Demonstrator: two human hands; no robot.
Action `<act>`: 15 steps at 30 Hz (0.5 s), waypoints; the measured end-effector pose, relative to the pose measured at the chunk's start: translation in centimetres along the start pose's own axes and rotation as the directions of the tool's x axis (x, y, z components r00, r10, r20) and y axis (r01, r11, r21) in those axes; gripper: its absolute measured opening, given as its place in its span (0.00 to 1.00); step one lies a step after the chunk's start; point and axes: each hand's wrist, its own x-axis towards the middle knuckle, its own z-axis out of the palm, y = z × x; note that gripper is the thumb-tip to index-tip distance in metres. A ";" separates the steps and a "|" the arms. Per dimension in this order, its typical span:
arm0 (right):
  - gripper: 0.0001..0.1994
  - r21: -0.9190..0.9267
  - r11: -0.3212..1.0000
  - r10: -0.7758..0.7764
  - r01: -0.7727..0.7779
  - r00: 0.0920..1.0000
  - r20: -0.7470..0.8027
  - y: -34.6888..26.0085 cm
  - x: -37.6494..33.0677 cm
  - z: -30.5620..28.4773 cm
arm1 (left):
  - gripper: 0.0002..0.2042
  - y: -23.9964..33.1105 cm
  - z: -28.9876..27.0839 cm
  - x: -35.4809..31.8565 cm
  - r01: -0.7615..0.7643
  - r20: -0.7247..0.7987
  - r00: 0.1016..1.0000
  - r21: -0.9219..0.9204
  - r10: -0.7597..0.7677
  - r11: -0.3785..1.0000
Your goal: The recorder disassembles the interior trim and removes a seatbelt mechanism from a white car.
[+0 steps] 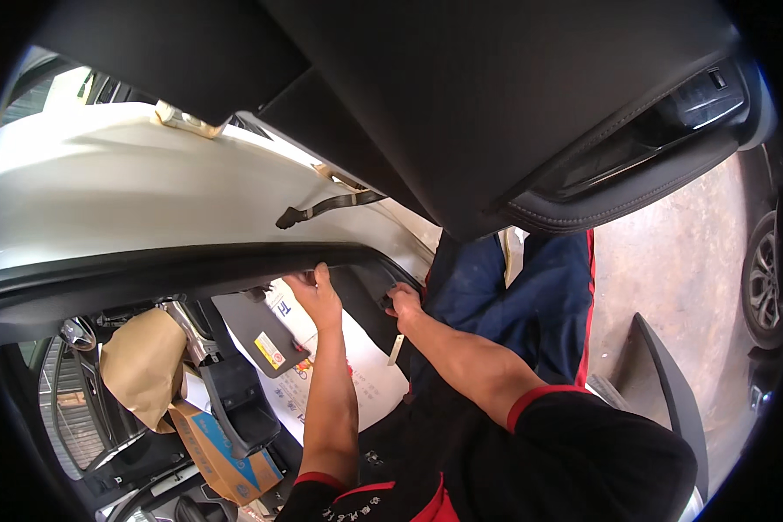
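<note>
Along the car's door opening runs a black door-frame trim. My left hand grips its lower edge, thumb up against it and the other fingers partly hidden behind. A little to the right, my right hand is closed by the corner of the opening, around something dark that I cannot make out. Just below its fingers hangs a narrow pale strip; whether the hand holds it is unclear. Next to my left hand is a grey sun visor with a yellow label. White paper lies beneath my arms.
A large black door panel fills the top. A black cable boot crosses toward the white car body. Lower left are brown paper, a cardboard box and a black bin. Another car's wheel stands far right.
</note>
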 end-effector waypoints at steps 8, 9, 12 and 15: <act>0.19 -0.023 1.000 -0.003 0.004 0.999 0.039 -0.1 -0.1 -0.1 | 0.28 3.8 3.9 3.4 0.068 -0.508 0.773 -0.527 -0.378 0.847; 0.21 -0.076 0.996 -0.046 0.050 0.998 0.048 -0.2 0.0 0.0 | 0.28 3.5 5.5 4.8 0.205 -0.335 0.689 -0.761 -0.642 0.616; 0.24 -0.191 0.977 -0.078 0.090 0.994 0.072 -0.2 -0.2 -0.2 | 0.28 2.8 7.1 4.9 0.178 -0.382 0.681 -0.741 -0.625 0.647; 0.26 -0.199 0.976 -0.078 0.091 0.994 0.072 -0.7 -0.6 -0.6 | 0.29 2.7 6.0 4.1 0.182 -0.368 0.698 -0.739 -0.615 0.649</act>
